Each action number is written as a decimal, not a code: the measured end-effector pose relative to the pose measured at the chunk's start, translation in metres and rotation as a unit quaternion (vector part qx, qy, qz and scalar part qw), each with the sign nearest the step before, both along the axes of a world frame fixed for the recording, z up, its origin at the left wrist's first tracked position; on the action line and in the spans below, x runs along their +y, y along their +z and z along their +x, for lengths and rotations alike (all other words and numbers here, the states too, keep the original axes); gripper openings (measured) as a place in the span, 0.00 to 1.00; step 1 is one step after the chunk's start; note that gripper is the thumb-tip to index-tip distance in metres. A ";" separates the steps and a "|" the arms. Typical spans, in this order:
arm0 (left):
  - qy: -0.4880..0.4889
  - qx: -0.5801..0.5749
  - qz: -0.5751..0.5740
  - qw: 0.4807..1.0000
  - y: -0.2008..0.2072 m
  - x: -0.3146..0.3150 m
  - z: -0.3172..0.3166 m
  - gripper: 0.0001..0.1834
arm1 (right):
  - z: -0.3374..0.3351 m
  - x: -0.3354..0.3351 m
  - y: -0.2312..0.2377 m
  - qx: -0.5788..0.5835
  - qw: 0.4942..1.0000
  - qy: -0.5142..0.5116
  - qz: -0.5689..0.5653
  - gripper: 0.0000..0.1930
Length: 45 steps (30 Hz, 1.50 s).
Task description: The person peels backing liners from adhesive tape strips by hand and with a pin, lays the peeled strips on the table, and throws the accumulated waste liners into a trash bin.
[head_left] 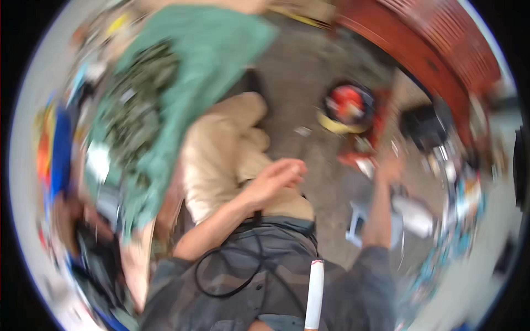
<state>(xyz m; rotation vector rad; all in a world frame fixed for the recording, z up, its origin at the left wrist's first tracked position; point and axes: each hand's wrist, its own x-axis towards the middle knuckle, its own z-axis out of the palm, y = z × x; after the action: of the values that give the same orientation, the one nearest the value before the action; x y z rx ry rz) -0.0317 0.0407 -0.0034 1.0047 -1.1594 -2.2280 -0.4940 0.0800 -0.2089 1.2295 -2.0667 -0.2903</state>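
Observation:
My left hand (277, 179) hovers over my lap, its fingers loosely bent, and nothing shows in it. Beneath it are my beige trousers (218, 157). Off to the right, my right hand (391, 167) reaches out beside a red low stand or stool (353, 157) with small items on it. Motion smears its fingers, so I cannot make out whether it holds anything. On the left, a green cloth (204, 49) covers a table, and a crumpled dark green garment (138, 102) lies on top. A white cigarette (314, 295) juts in at the lower edge.
A round dark container with a yellow lower side (337, 126) holds red things on the grey floor (292, 60). A red cabinet (397, 38) stands at the far right, with a black box-like object (425, 127) before it. A pale blue plastic stool (356, 223) is near my right forearm.

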 end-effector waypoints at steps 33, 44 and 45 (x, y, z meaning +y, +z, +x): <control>0.427 -0.678 -0.423 0.424 0.111 0.127 0.310 0.07 | 0.590 -0.021 0.297 -0.691 0.310 0.653 0.026 0.21; 0.455 -0.553 -0.466 0.519 0.095 0.147 0.305 0.16 | 0.524 -0.021 0.243 -0.577 0.458 0.603 0.306 0.17; 0.494 -0.594 -0.404 0.490 0.096 0.148 0.325 0.15 | 0.520 -0.018 0.240 -0.603 0.464 0.571 0.307 0.16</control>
<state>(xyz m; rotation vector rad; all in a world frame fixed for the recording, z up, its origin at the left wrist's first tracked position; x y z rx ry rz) 0.2931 0.1886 0.0930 1.9588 -1.2128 0.2471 0.0258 0.0619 0.0309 3.6882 -1.1995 0.8250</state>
